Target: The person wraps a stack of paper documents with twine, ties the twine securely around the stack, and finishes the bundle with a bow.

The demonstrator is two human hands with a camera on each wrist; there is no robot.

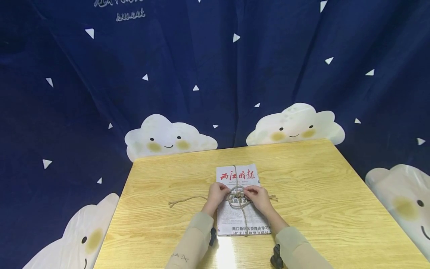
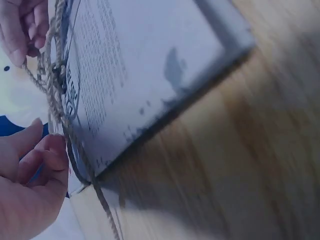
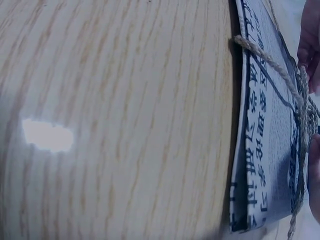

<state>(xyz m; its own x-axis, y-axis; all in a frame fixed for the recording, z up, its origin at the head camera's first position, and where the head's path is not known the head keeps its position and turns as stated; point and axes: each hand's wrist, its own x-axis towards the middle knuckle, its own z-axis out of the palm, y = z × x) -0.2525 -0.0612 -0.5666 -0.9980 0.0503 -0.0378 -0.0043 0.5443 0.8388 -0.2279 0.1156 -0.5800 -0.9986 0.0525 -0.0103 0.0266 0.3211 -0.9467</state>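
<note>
A folded newspaper stack (image 1: pixel 231 220) with red headline characters lies on the table, bound crosswise with brown twine (image 1: pixel 244 218). Over its middle the twine forms round loops about a knot. My left hand (image 1: pixel 217 194) pinches the left side of a loop between thumb and fingers; in the left wrist view that hand (image 2: pixel 37 175) is beside the strands. From the right, my right hand (image 1: pixel 260 198) pinches twine near the top of the loops, and its fingers (image 2: pixel 35 22) show on a strand in the left wrist view. Fingertips partly hide the knot.
One loose twine end (image 1: pixel 184 200) trails left across the wooden table (image 1: pixel 161 179), and a shorter frayed end (image 1: pixel 273 198) sticks out at the right. A dark blue curtain (image 1: pixel 188 56) with clouds hangs behind the table's far edge.
</note>
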